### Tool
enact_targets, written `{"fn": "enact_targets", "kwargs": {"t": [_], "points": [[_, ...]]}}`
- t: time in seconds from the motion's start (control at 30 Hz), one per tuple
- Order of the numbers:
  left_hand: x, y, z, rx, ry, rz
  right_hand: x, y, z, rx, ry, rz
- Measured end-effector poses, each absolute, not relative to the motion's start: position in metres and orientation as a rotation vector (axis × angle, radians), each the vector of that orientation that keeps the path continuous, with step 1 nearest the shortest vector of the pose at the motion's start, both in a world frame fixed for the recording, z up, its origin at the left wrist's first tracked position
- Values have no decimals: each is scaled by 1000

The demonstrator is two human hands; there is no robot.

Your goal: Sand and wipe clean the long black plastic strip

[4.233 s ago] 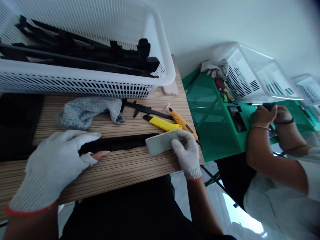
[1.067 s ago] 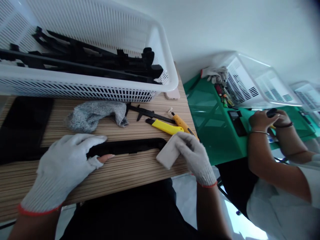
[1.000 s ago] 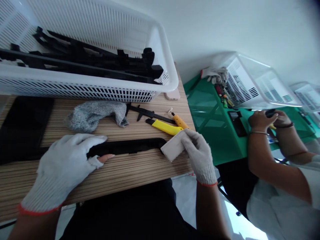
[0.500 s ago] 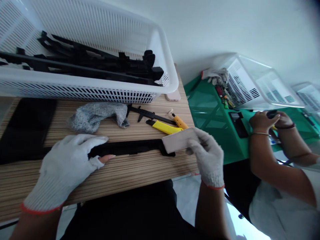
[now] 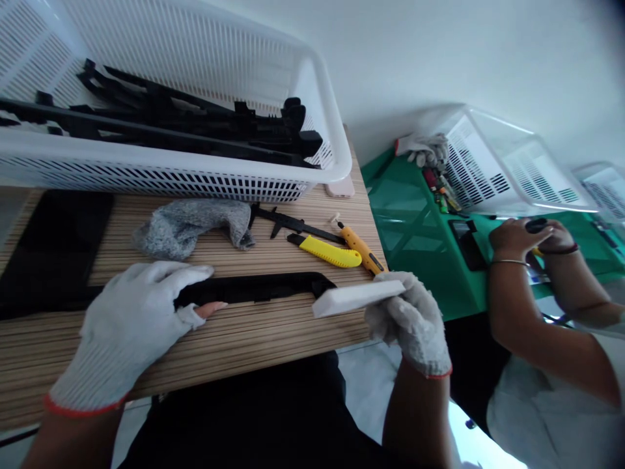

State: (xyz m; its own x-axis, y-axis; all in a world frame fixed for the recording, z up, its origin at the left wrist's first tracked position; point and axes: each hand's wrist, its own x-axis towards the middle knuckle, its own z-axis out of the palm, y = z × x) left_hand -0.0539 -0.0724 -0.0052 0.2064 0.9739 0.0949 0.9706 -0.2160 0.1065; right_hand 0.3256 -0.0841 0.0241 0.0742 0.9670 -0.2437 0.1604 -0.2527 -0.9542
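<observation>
A long black plastic part (image 5: 263, 286) lies along the front of the wood-grain table. My left hand (image 5: 141, 312), in a white knit glove with a bare thumb tip showing, is closed around its middle. My right hand (image 5: 410, 316), gloved too, pinches a flat white block (image 5: 356, 297) by one end. The block is tilted nearly edge-on, its free end beside the part's hooked right end; whether they touch I cannot tell. Behind the part lie a yellow utility knife (image 5: 327, 251), an orange-handled tool (image 5: 361, 249), black calipers (image 5: 297, 225) and a crumpled grey cloth (image 5: 195, 225).
A white plastic basket (image 5: 170, 172) holding several black parts stands at the table's back. A dark flat panel (image 5: 58, 234) lies at left. To the right, a co-worker's hands (image 5: 530, 238) hold a dark object over a green table (image 5: 405, 228) with another basket (image 5: 508, 163).
My right hand has moved slightly right and down and turned the white block from its broad face to nearly edge-on. My left hand stays on the black part.
</observation>
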Motion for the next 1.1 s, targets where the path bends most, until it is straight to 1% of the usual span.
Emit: {"fn": "enact_targets", "kwargs": {"t": [0.17, 0.3, 0.4, 0.5, 0.53, 0.63, 0.77, 0.87, 0.9, 1.0, 1.03, 1.1], "points": [[-55, -73, -7, 2438, 1953, 237, 329, -82, 14, -1536, -1173, 1080], [-53, -71, -6, 2481, 1921, 245, 322, -73, 13, -1461, -1238, 1116], [-52, -71, -5, 2484, 1933, 259, 309, -65, 12, -1671, -1268, 1085], [-53, -70, -5, 2462, 1940, 225, 296, -60, 6, -1813, -1169, 893], [-53, -70, -6, 2447, 1943, 207, 294, -58, 4, -1807, -1171, 883], [-55, -70, -6, 2407, 1956, 196, 293, -55, 0, -1787, -1274, 1013], [-55, -71, -6, 2427, 1935, 214, 298, -53, 3, -1786, -1219, 846], [-54, -72, -6, 2439, 1939, 222, 300, -53, 7, -1768, -1360, 1052], [-54, -72, -7, 2445, 1942, 222, 299, -52, 7, -1776, -1374, 1051], [-54, -73, -8, 2449, 1955, 212, 297, -52, 6, -1796, -1232, 781], [-54, -73, -8, 2444, 1954, 205, 296, -53, 6, -1789, -1223, 770], [-54, -72, -9, 2444, 1941, 199, 295, -54, 4, -1766, -1321, 926]]}}
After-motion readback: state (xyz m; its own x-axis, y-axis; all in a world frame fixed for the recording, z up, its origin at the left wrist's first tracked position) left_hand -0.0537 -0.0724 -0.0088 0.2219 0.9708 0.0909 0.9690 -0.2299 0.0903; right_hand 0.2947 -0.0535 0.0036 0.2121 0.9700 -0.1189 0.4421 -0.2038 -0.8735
